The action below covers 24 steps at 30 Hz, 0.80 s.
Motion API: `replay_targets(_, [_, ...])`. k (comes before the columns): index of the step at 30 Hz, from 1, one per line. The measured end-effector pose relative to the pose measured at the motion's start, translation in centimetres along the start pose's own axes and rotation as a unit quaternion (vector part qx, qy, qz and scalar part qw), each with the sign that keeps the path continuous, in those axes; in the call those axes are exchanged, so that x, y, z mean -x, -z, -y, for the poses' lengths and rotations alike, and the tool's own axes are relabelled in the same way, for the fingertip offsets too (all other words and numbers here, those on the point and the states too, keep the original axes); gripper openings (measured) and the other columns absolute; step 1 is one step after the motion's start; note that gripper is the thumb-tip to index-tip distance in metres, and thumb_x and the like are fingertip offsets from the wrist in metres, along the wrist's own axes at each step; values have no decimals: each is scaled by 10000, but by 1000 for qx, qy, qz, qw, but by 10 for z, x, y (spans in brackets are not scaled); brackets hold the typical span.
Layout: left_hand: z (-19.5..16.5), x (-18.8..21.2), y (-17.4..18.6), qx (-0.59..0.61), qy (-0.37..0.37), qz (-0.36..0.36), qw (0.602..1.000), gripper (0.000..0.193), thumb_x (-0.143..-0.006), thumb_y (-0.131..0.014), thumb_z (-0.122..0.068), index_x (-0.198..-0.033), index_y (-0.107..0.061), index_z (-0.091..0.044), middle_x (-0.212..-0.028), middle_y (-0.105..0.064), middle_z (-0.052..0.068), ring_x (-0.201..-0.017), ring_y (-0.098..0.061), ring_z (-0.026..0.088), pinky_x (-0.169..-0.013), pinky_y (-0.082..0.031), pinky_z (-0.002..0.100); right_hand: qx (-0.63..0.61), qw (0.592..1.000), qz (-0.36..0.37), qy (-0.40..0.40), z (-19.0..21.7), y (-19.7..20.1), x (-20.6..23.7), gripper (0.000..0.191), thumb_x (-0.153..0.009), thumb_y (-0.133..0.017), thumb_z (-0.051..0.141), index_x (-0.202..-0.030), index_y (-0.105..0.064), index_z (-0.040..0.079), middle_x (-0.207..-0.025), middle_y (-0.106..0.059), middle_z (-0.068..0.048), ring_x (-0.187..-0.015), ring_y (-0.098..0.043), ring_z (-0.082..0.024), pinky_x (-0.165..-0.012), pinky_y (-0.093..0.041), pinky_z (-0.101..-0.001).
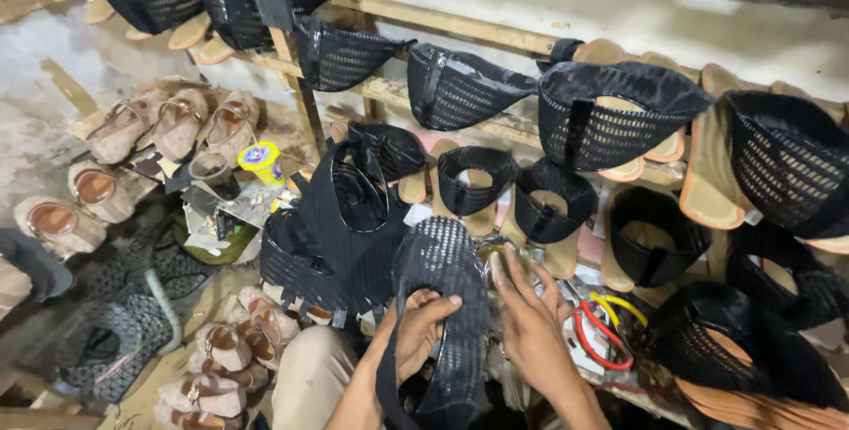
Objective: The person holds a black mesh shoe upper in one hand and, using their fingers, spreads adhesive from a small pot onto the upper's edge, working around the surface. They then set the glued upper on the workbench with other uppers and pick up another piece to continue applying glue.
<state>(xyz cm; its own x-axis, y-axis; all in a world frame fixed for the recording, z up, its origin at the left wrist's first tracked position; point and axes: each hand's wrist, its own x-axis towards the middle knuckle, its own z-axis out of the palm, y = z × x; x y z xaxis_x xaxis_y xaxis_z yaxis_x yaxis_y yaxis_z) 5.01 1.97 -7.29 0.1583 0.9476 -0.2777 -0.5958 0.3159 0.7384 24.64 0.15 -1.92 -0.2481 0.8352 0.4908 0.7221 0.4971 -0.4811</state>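
Observation:
My left hand (416, 328) grips a black woven shoe upper (442, 271), fingers curled over its edge, holding it upright in front of me. My right hand (531, 319) reaches just to the right of that upper, fingers spread and pointing up toward a pile of small items, holding nothing. A heap of more black mesh uppers (332, 227) lies just left of the held one. My knee in beige trousers (305, 377) shows at the bottom.
A wooden rack (460, 23) carries sandals with black mesh uppers (610, 112) across the back and right. Tan strapped sandals (177, 125) lie at the left and on the floor (221, 350). A yellow-capped tub (263, 162) stands near clutter. Red and yellow rings (601, 328) lie right of my hand.

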Motion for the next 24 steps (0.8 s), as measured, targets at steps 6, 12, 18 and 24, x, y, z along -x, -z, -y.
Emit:
replay_targets(6, [-9,4,2,35,-19,11,999,398,-858,-844,-51,-700,-495,-161,-635,-495,-88,-550,-478,35,-501,-360,225,35,999,14,18,8,5,8,742,-720,-606,-88,-1377,-622,258,-1634,-366,-4,-1425,-340,-392,-1127,-181,-508])
replay_targets(12, [-20,12,-5,-32,7,-20,999,266,-807,-792,-40,-703,-560,-120,-648,-565,-40,-560,-545,70,-520,-407,241,22,999,-40,13,11,6,5,775,-724,-576,-108,-1406,-605,259,-1635,-390,-1,-1422,-357,-375,-1153,-202,-487])
replay_targets(18, [-23,7,-10,-18,5,-119,993,289,-789,-788,21,-712,-549,-121,-646,-536,-19,-502,-520,89,-497,-391,270,30,999,-7,21,14,1,4,779,-733,-581,-128,-1406,-621,263,-1613,-414,-4,-1410,-360,-371,-1118,-203,-488])
replay_targets(24, [-12,-2,13,61,-91,-42,993,431,-842,-833,35,-715,-461,-144,-676,-469,-35,-541,-438,76,-524,-361,243,9,999,-30,17,23,-7,25,819,-688,-571,-137,-1388,-633,283,-1625,-412,-5,-1400,-374,-360,-1144,-217,-484])
